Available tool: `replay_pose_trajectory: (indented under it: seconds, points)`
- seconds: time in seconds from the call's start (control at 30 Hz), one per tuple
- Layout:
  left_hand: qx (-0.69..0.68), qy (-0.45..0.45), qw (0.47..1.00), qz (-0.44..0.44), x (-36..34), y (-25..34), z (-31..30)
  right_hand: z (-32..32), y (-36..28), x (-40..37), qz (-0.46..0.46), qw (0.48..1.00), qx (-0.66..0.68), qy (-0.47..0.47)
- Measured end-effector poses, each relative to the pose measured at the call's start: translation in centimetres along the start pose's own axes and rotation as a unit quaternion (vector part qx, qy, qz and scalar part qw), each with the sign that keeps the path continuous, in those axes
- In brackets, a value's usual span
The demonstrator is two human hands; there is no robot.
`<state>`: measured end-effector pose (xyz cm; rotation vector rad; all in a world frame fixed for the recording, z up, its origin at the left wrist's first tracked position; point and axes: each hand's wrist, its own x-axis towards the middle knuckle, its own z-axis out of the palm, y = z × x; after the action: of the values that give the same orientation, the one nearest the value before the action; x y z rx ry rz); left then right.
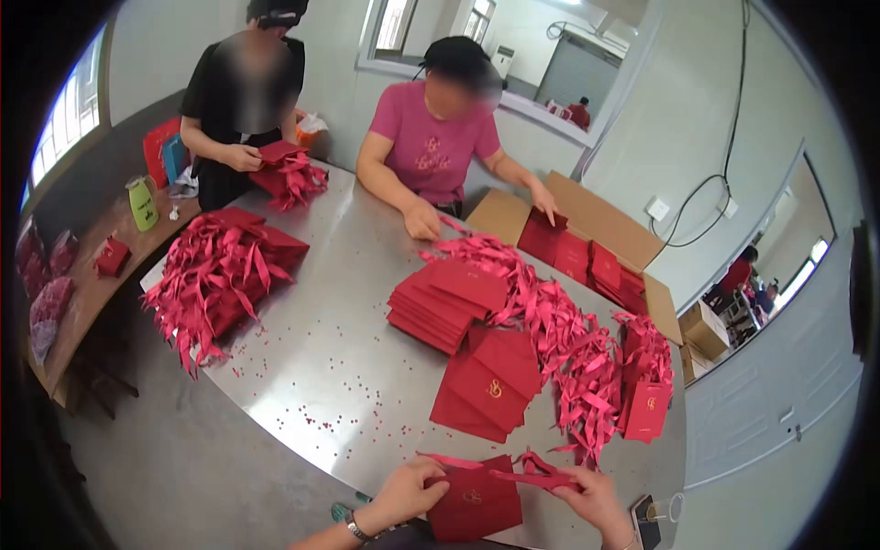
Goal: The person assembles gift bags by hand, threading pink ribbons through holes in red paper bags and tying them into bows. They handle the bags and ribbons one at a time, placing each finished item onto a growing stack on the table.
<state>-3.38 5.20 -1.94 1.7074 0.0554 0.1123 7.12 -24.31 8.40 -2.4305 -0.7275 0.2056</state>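
Note:
At the near edge of the table, a red paper gift bag (474, 502) with a small gold emblem lies in front of me. My left hand (411, 493), with a watch at the wrist, is closed on the bag's left edge, and a pink ribbon end lies just above its fingers. My right hand (591, 502) grips a looped pink ribbon (532, 471) above the bag's right side. Just beyond are a fanned pile of red bags (486, 390) and a taller stack of bags (440, 307). Pink ribbons (587, 367) run in a heap along their right.
Two co-workers stand across the metal table (339, 321), one reaching into a cardboard box (605, 220) of red bags. A ribboned bag pile (229, 275) is at left, and red dots (321, 422) are scattered nearby. A phone (647, 522) lies at my right.

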Motion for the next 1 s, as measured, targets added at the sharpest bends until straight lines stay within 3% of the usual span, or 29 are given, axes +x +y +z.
replay_pose_trajectory:
  seconds: [0.13,0.2,0.3,0.33,0.43,0.53,0.67,0.73,0.77,0.83,0.9,0.93,1.0]
  points:
    - [0.046,0.018,0.999,-0.009,0.3,-0.8,-0.2,-1.6,2.5,-2.2,0.069,0.988,0.133,-0.037]
    - [0.055,0.010,0.998,-0.042,0.4,-0.6,-0.2,-3.0,1.8,-3.0,0.172,0.938,0.296,-0.061]
    - [0.074,0.007,0.996,-0.056,0.6,-0.6,-0.1,-4.0,0.6,-3.9,0.094,0.934,0.346,-0.007]
    - [0.091,0.015,0.996,-0.018,0.6,-1.1,0.0,-4.0,1.7,-4.0,0.084,0.934,0.346,-0.013]
    - [0.102,0.018,0.994,-0.033,0.6,-0.8,0.2,-3.9,3.7,-4.9,0.044,0.868,0.495,0.022]
    - [0.102,0.020,0.993,-0.048,0.3,0.6,0.3,-2.6,3.0,-4.2,-0.009,0.827,0.562,0.033]
    - [0.126,0.056,0.990,-0.026,0.2,0.5,1.4,-0.5,5.6,-3.4,-0.077,0.828,0.552,0.058]
    - [0.134,0.053,0.989,-0.023,0.6,0.4,1.6,0.2,2.3,-1.7,-0.122,0.868,0.464,0.129]
    - [0.137,0.053,0.989,-0.026,0.9,0.4,1.8,-0.1,0.7,-1.5,-0.098,0.895,0.415,0.128]
    - [0.141,0.055,0.989,-0.003,1.4,0.5,2.3,0.0,-0.9,-0.6,-0.112,0.882,0.454,0.061]
    - [0.142,0.046,0.989,-0.005,1.9,1.1,2.8,3.3,1.7,-0.1,-0.020,0.901,0.432,0.032]
    - [0.141,0.037,0.989,-0.005,2.1,1.4,3.0,4.4,-0.2,0.1,0.024,0.912,0.410,0.018]
    - [0.149,0.008,0.988,-0.024,2.1,1.4,3.5,5.5,-2.7,0.9,-0.071,0.973,0.220,-0.001]
